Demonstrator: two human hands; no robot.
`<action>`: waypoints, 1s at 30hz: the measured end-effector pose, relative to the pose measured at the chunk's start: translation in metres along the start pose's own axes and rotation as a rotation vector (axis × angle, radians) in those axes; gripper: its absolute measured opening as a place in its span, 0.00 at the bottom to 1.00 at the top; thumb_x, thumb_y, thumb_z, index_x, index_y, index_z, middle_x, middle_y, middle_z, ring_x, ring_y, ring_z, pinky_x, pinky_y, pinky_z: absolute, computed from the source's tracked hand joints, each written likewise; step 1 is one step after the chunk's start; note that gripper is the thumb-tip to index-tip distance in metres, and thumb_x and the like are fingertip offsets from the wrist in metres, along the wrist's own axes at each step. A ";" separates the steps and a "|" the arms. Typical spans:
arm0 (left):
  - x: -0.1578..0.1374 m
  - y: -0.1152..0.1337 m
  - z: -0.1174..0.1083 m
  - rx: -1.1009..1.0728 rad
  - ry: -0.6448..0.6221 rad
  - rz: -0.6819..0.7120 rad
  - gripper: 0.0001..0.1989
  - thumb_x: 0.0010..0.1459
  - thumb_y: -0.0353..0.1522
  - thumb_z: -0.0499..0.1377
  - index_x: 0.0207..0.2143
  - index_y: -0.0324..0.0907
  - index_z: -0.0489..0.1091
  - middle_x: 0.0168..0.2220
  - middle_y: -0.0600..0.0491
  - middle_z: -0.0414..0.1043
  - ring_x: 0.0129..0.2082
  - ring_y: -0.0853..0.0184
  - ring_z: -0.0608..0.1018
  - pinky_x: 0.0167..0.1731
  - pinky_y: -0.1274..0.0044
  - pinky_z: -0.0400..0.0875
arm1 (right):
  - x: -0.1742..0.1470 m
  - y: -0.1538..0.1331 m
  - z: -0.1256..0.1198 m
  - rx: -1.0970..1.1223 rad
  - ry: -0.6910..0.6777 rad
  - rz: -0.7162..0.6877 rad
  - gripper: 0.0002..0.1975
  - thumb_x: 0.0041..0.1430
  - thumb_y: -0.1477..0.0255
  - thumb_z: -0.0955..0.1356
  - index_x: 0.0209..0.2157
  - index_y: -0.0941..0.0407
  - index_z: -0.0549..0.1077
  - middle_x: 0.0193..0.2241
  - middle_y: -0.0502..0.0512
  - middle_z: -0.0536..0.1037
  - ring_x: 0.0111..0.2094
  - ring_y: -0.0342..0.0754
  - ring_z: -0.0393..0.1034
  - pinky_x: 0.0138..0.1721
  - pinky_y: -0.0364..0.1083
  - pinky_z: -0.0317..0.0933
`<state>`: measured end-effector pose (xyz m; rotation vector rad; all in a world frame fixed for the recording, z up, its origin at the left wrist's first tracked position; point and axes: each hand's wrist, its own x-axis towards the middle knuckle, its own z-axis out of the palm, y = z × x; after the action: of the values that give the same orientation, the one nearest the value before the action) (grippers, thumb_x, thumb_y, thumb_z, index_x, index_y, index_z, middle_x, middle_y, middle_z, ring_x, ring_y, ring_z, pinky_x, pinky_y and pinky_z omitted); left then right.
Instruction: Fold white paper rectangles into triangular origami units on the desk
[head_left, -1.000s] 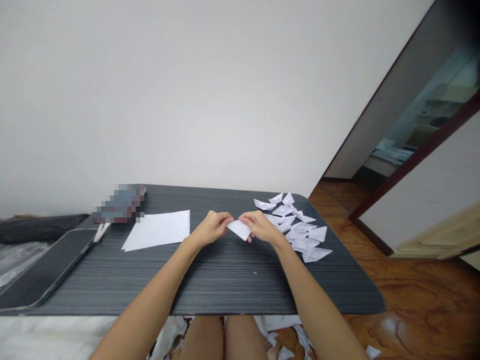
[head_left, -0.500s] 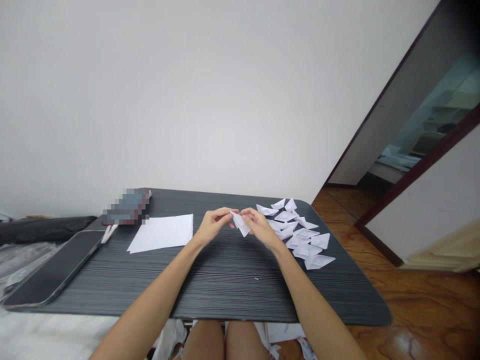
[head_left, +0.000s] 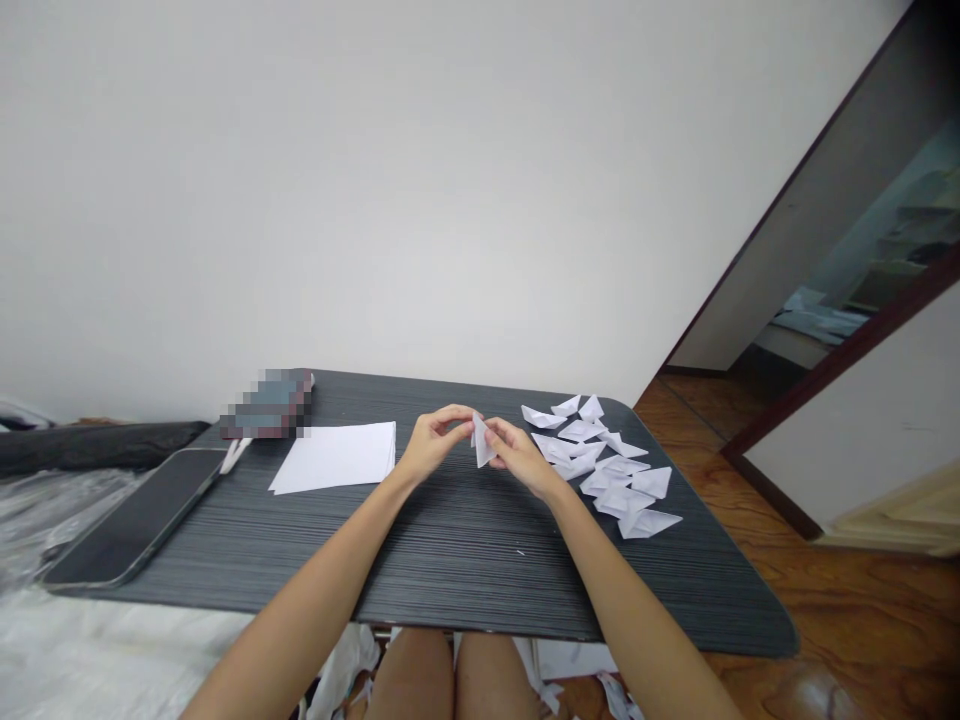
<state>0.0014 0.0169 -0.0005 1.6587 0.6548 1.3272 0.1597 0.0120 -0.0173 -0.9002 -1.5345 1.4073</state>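
Observation:
A small piece of folded white paper [head_left: 482, 446] is held above the dark table [head_left: 450, 560], between both hands. My left hand [head_left: 435, 440] pinches its upper left edge with thumb and fingers. From the other side, my right hand [head_left: 517, 452] grips it, thumb on the near face and fingers behind. The paper looks triangular and stands roughly upright; its far side is hidden. Just right of my right hand lies a group of folded paper boats [head_left: 619, 470]. To the left of my left hand rests a stack of white paper sheets [head_left: 337, 455].
A phone-like device [head_left: 270, 405], partly pixelated, lies at the table's back left with a white cable [head_left: 235, 456]. A dark flat panel [head_left: 139, 520] sits along the left edge. A white wall [head_left: 450, 200] rises behind. Paper scraps [head_left: 551, 695] lie below the table.
The folded paper has turned to a more upright angle between my fingers. Both hands keep hold of it. The whole view has shifted slightly.

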 end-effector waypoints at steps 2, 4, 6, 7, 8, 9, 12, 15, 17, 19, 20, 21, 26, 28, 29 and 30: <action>0.000 0.001 0.000 -0.014 -0.030 0.032 0.08 0.48 0.32 0.58 0.31 0.37 0.70 0.36 0.48 0.69 0.39 0.66 0.70 0.40 0.74 0.65 | 0.000 0.001 0.001 0.016 0.017 -0.012 0.15 0.49 0.59 0.63 0.36 0.55 0.64 0.24 0.46 0.62 0.20 0.35 0.55 0.18 0.35 0.49; 0.000 0.002 0.000 -0.031 -0.053 0.029 0.08 0.48 0.32 0.58 0.31 0.37 0.70 0.36 0.49 0.69 0.38 0.66 0.71 0.40 0.73 0.65 | 0.000 0.002 0.001 0.034 0.015 -0.018 0.15 0.50 0.60 0.63 0.36 0.54 0.63 0.24 0.46 0.61 0.20 0.35 0.55 0.17 0.35 0.49; 0.001 0.003 0.000 -0.022 -0.038 0.001 0.09 0.48 0.33 0.58 0.31 0.37 0.69 0.34 0.49 0.70 0.36 0.66 0.72 0.40 0.73 0.65 | -0.001 0.003 0.002 0.042 0.003 -0.023 0.14 0.50 0.60 0.63 0.36 0.54 0.63 0.24 0.45 0.61 0.19 0.34 0.54 0.17 0.35 0.49; 0.001 0.003 0.000 -0.010 -0.028 -0.017 0.09 0.48 0.33 0.58 0.31 0.36 0.69 0.33 0.49 0.70 0.35 0.67 0.72 0.40 0.73 0.65 | -0.001 0.003 0.003 0.039 -0.003 -0.023 0.14 0.51 0.60 0.63 0.36 0.54 0.62 0.24 0.45 0.61 0.18 0.34 0.54 0.17 0.36 0.49; 0.001 0.003 0.000 0.006 -0.022 -0.033 0.09 0.48 0.33 0.58 0.31 0.36 0.69 0.32 0.49 0.70 0.35 0.67 0.72 0.39 0.73 0.65 | -0.001 0.003 0.003 0.031 -0.007 -0.023 0.14 0.51 0.61 0.62 0.36 0.54 0.62 0.25 0.45 0.61 0.18 0.34 0.55 0.17 0.36 0.49; 0.000 0.002 0.000 0.028 -0.021 -0.042 0.10 0.48 0.34 0.57 0.31 0.36 0.69 0.32 0.49 0.70 0.34 0.67 0.72 0.39 0.74 0.65 | -0.001 0.003 0.004 0.020 -0.007 -0.024 0.13 0.51 0.61 0.62 0.36 0.54 0.62 0.26 0.46 0.62 0.18 0.34 0.56 0.17 0.36 0.50; 0.000 0.002 -0.001 0.130 -0.017 -0.017 0.09 0.48 0.34 0.58 0.30 0.36 0.68 0.31 0.49 0.70 0.33 0.67 0.72 0.38 0.74 0.66 | -0.001 0.003 0.007 0.004 0.014 -0.017 0.14 0.51 0.61 0.62 0.37 0.54 0.61 0.29 0.48 0.64 0.21 0.36 0.62 0.20 0.38 0.56; -0.001 0.000 -0.001 0.238 0.030 0.022 0.09 0.48 0.34 0.57 0.29 0.36 0.68 0.30 0.50 0.69 0.33 0.68 0.72 0.38 0.75 0.66 | -0.001 0.002 0.010 0.037 0.037 0.008 0.14 0.51 0.60 0.63 0.36 0.54 0.62 0.33 0.50 0.65 0.25 0.39 0.65 0.26 0.42 0.61; -0.002 -0.004 0.000 0.268 0.062 0.004 0.09 0.48 0.35 0.57 0.28 0.36 0.68 0.30 0.51 0.69 0.32 0.68 0.72 0.37 0.76 0.66 | -0.001 0.002 0.010 0.064 0.033 0.029 0.13 0.50 0.61 0.63 0.34 0.55 0.63 0.32 0.50 0.65 0.27 0.40 0.66 0.29 0.43 0.63; -0.001 -0.009 0.000 0.262 0.069 -0.060 0.10 0.47 0.35 0.57 0.28 0.36 0.68 0.28 0.51 0.70 0.30 0.68 0.73 0.34 0.77 0.67 | -0.001 0.001 0.010 0.098 0.024 0.044 0.13 0.49 0.61 0.64 0.32 0.56 0.64 0.31 0.50 0.66 0.29 0.41 0.65 0.31 0.44 0.63; -0.001 -0.012 0.000 0.252 0.065 -0.101 0.10 0.46 0.36 0.58 0.28 0.36 0.68 0.28 0.51 0.70 0.29 0.69 0.73 0.32 0.77 0.67 | -0.001 0.001 0.011 0.119 0.021 0.052 0.12 0.49 0.62 0.64 0.31 0.56 0.65 0.29 0.49 0.66 0.29 0.41 0.65 0.31 0.44 0.63; -0.001 -0.014 0.000 0.244 0.061 -0.137 0.10 0.46 0.35 0.58 0.28 0.36 0.68 0.27 0.51 0.71 0.28 0.69 0.73 0.31 0.77 0.67 | -0.002 0.001 0.011 0.145 0.020 0.061 0.12 0.49 0.62 0.65 0.30 0.57 0.65 0.28 0.49 0.66 0.29 0.40 0.64 0.30 0.44 0.63; -0.002 -0.016 0.004 0.350 0.087 -0.142 0.07 0.47 0.33 0.57 0.25 0.36 0.68 0.27 0.51 0.70 0.29 0.69 0.73 0.29 0.79 0.66 | -0.003 -0.001 0.015 0.276 0.034 0.078 0.12 0.44 0.65 0.68 0.30 0.56 0.64 0.27 0.47 0.65 0.27 0.40 0.64 0.28 0.44 0.64; -0.003 -0.014 0.005 0.471 0.113 -0.085 0.06 0.47 0.32 0.56 0.25 0.37 0.68 0.27 0.52 0.69 0.28 0.70 0.72 0.29 0.79 0.66 | -0.002 -0.001 0.016 0.292 0.067 0.054 0.12 0.42 0.67 0.69 0.29 0.56 0.64 0.27 0.47 0.66 0.27 0.40 0.64 0.29 0.46 0.64; -0.004 -0.013 0.006 0.544 0.130 -0.059 0.06 0.48 0.32 0.55 0.24 0.37 0.69 0.26 0.52 0.69 0.27 0.70 0.71 0.28 0.80 0.65 | -0.002 -0.001 0.016 0.292 0.091 0.042 0.12 0.41 0.67 0.70 0.28 0.56 0.65 0.27 0.48 0.66 0.27 0.40 0.64 0.30 0.46 0.64; -0.004 -0.012 0.007 0.616 0.147 -0.041 0.06 0.48 0.32 0.55 0.24 0.38 0.69 0.25 0.53 0.68 0.26 0.71 0.70 0.27 0.80 0.64 | -0.001 -0.001 0.015 0.290 0.119 0.033 0.12 0.40 0.68 0.70 0.27 0.57 0.65 0.27 0.48 0.66 0.27 0.41 0.64 0.30 0.46 0.64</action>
<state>0.0082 0.0168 -0.0137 2.0180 1.2743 1.3003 0.1463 0.0049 -0.0171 -0.8177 -1.1950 1.5246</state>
